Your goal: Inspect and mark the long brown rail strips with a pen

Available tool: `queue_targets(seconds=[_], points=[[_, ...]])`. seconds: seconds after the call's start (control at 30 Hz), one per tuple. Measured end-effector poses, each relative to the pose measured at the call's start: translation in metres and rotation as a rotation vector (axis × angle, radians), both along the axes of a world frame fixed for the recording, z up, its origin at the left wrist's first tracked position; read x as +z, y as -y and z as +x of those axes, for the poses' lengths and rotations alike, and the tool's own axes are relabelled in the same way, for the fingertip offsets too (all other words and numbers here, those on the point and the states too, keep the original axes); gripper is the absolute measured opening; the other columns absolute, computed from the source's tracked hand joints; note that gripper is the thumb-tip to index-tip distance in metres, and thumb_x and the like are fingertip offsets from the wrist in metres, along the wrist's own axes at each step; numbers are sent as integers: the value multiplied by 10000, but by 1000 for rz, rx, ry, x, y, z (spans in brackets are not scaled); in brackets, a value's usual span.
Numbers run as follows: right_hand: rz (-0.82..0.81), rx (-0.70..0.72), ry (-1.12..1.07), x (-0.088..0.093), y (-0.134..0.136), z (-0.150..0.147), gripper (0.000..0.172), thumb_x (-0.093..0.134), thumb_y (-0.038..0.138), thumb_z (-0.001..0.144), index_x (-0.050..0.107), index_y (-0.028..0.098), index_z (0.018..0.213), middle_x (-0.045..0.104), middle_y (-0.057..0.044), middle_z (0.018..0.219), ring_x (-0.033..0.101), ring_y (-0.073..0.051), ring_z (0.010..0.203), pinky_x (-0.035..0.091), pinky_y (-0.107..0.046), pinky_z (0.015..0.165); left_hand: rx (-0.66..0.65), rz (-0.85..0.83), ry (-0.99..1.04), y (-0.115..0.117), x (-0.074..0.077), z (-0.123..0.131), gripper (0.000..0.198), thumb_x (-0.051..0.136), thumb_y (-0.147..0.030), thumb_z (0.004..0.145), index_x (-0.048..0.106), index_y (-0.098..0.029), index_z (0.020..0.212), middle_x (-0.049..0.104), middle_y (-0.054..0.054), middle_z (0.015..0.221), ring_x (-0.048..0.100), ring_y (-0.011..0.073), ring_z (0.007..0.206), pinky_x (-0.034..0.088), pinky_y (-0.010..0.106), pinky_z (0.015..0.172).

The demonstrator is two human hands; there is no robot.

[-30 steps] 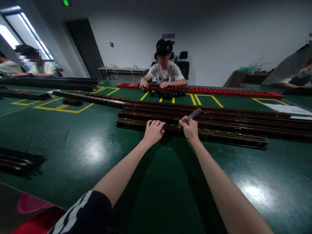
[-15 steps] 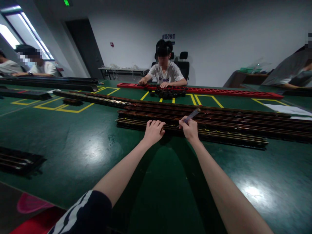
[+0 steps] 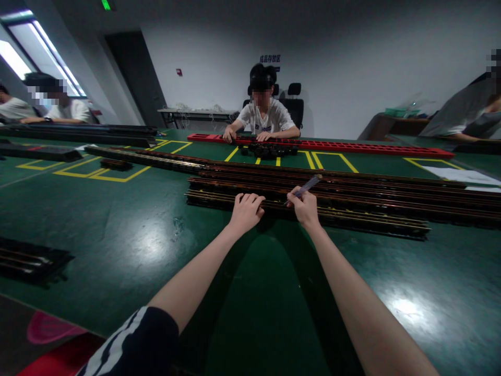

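Along the near dark strip (image 3: 371, 222) on the worktop (image 3: 117, 219), I see little change.
The left hand (image 3: 247, 211) rests on it, grip unclear; the right hand (image 3: 304, 206) pinches a pen-like tool (image 3: 310, 184), tip towards it. Neither has shifted, so work stays put. Beyond, a co-worker's hand (image 3: 228, 136) has lowered at the red rack (image 3: 376, 148).

The room is dimly lit, and the upper part of the plain pale wall (image 3: 352, 78) is sunk in grey shade. Daylight is admitted at far left by the slanting, framed glass window (image 3: 45, 55), its panes washed out to white. Two glare patches are mirrored on the glossy dark-green tabletop (image 3: 113, 209), left and lower right. Broad, soft-edged shadows are cast between the wearer's bare forearms (image 3: 203, 271). Detail is smeared in the long, dark, brassy-edged strips (image 3: 371, 193); outer shapes are stretched.
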State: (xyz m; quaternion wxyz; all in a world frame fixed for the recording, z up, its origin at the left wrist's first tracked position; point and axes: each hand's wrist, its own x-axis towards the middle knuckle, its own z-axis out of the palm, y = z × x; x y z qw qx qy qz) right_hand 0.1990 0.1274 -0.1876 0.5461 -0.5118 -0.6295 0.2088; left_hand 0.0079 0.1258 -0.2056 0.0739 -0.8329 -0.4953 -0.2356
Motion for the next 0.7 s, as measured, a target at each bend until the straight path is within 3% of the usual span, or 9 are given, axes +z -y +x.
queue_targets(seconds=[0.7], points=[[-7,-4,-127,-2,-3,2,174,566,354,721,554,213,620,607,-2,515,614,-196,523,479,-326,613,4,4,15,0,-1,0,323,448,-230,900,587,-224,1191,643,59,1172,547,224,1128,319,443,1057]])
